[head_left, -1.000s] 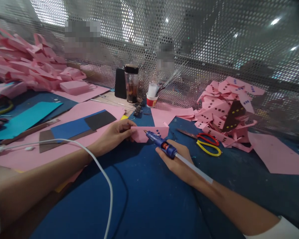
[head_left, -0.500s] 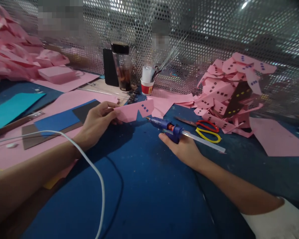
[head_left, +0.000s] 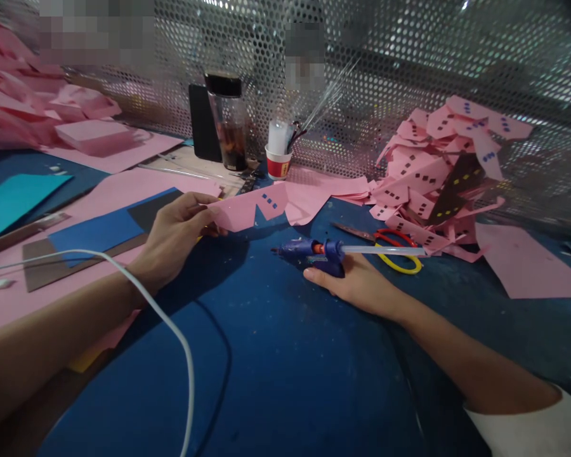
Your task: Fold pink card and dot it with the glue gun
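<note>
My left hand (head_left: 178, 235) pinches the left end of a pink paper cutout (head_left: 240, 214), which has a notch in its lower edge and small blue squares near its right end. The cutout is held above the blue table (head_left: 285, 355). In my right hand (head_left: 361, 285) is a blue glue gun (head_left: 309, 252), its nozzle pointing left, below the paper and apart from it. A clear glue stick (head_left: 383, 250) sticks out of the gun's back. Just behind it lie scissors (head_left: 397, 254) with red and yellow handles.
A heap of pink cutouts (head_left: 409, 178) leans at the back right. A lidded jar (head_left: 231, 127) and a red-and-white cup (head_left: 278, 164) stand near the perforated metal wall (head_left: 385, 76). Blue and brown sheets (head_left: 95, 231) lie left. A white cable (head_left: 171, 324) loops across the front.
My right hand has lowered the glue gun's nozzle and levelled it, away from the paper. The cutout in my left hand has shifted slightly left in view.
</note>
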### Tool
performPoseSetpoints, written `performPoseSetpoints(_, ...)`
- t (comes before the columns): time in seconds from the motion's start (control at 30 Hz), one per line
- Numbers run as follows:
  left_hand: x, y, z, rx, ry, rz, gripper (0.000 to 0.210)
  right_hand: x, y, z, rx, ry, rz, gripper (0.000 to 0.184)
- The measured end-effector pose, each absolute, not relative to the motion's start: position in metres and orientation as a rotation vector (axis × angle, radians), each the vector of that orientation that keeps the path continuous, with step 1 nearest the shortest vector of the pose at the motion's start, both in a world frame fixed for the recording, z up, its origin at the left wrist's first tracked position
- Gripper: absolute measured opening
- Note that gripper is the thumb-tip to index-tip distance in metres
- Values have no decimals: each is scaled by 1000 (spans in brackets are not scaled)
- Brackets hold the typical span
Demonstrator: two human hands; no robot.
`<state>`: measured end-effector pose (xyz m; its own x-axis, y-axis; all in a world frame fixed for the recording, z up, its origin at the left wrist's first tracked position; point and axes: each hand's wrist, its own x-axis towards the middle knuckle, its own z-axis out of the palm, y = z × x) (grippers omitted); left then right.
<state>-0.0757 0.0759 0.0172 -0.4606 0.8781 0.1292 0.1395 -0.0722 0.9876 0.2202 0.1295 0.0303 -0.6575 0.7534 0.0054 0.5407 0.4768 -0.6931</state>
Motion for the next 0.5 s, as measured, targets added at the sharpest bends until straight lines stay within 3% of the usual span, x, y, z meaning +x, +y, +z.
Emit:
performPoseSetpoints(0.2,-76,76,16,1133,1614,1575,19,223,132,35,-1029,-2438,1123,30)
performPoseSetpoints(0.5,-76,76,17,1137,1599,1570,19,224,134,36,-1070,-2531,1057,30)
